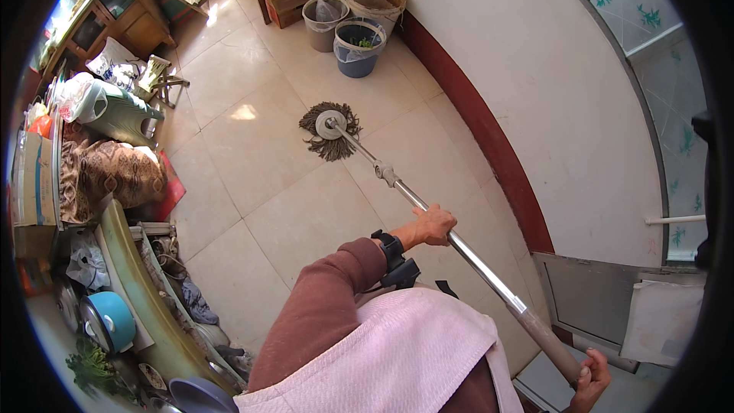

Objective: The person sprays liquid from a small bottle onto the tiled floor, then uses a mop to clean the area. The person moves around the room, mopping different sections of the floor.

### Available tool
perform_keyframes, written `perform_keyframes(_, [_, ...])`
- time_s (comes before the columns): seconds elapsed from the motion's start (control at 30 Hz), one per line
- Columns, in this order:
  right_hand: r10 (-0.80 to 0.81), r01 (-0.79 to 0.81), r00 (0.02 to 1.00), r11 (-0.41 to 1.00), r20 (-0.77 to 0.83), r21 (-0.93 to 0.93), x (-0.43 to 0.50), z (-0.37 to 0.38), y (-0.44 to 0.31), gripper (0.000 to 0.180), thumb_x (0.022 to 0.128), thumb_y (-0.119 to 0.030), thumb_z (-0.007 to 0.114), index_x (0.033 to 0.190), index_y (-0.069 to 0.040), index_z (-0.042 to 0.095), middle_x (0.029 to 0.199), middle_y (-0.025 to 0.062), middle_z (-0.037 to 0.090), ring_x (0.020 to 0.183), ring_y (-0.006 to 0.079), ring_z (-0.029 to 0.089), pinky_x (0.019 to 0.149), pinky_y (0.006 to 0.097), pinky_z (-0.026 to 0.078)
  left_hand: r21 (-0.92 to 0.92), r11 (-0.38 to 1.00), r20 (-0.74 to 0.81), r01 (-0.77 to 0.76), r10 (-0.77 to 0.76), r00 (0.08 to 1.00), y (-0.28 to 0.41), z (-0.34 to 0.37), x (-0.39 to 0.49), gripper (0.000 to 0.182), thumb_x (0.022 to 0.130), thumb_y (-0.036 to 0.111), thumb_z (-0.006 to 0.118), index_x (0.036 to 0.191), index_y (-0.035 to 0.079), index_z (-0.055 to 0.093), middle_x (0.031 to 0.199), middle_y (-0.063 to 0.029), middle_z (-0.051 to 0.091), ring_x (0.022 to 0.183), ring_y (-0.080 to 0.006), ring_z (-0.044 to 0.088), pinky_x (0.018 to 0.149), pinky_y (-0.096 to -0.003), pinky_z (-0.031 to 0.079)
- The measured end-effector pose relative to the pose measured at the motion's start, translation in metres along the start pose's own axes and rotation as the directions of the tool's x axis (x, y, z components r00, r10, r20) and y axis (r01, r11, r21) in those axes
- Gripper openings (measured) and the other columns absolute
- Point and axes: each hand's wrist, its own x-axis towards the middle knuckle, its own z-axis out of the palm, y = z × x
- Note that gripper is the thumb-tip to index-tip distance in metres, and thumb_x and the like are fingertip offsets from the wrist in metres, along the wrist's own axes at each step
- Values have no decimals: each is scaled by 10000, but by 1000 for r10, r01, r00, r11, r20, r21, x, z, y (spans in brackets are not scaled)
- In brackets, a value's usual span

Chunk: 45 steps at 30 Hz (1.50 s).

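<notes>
My left hand (434, 223) is wrapped around the shiny metal pole of a mop (481, 265), about midway along it. A black strap with a small device sits on that wrist. My right hand (593, 378) holds the brownish grip at the pole's upper end, near the lower right rim; part of this hand is cut off. The pole slants away to a round mop head (331, 125) with a pale disc. Its dark, stringy strands (335, 151) fan out flat on the tiled floor (275, 183).
Three buckets stand by the wall ahead, a blue one (358, 60) with greens inside nearest. A dark red skirting (470, 120) lines the right wall. Along the left are a green plastic stool (123, 115), a patterned cloth (114, 178) and a counter (152, 304) bearing a blue pot (117, 318).
</notes>
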Motion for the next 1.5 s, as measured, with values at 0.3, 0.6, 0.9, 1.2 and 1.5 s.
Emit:
perform_keyframes(0.3, [-244, 256, 960, 964, 137, -77, 63, 111, -66, 367, 710, -272, 652, 922, 20, 582, 713, 69, 534, 600, 137, 483, 532, 250, 394, 34, 987, -602, 158, -106, 792, -97, -47, 18, 214, 682, 55, 547, 895, 47, 541, 1013, -106, 516, 1017, -333, 446, 781, -514, 352])
perform_keyframes(0.6, [-471, 483, 872, 873, 135, -74, 146, 147, -114, 326, 704, -206, 651, 933, 16, 584, 724, 119, 561, 606, 188, 491, 536, 290, 404, 72, 990, -701, 118, -33, 712, -125, -100, 46, 345, 620, 52, 591, 946, -10, 497, 1094, -181, 459, 1109, -431, 372, 924, -493, 354])
perform_keyframes(0.9, [-375, 372, 915, 927, 151, 50, 233, 146, -93, 318, 678, -167, 647, 935, 11, 590, 708, 104, 554, 589, 156, 499, 506, 257, 409, 277, 934, -533, 224, -45, 845, -104, -152, 91, 156, 603, 139, 627, 720, 48, 578, 813, -107, 539, 863, -286, 502, 759, -419, 359])
perform_keyframes(1.2, [-160, 146, 969, 985, 189, 89, 275, 154, -89, 345, 631, -94, 664, 957, -4, 594, 691, 95, 549, 595, 180, 515, 508, 291, 412, 254, 957, -425, 138, -18, 905, -111, -162, 118, 159, 609, 104, 614, 745, 54, 549, 841, -100, 522, 883, -272, 494, 768, -403, 323])
perform_keyframes(1.5, [-653, 650, 668, 745, 356, 147, 367, 313, -167, 296, 670, -132, 650, 925, -27, 543, 708, 181, 568, 622, 351, 564, 561, 412, 460, -6, 871, -793, 492, -303, 528, -226, -233, 123, 381, 720, 64, 511, 1099, 50, 469, 1181, -128, 440, 1213, -342, 343, 895, -555, 322])
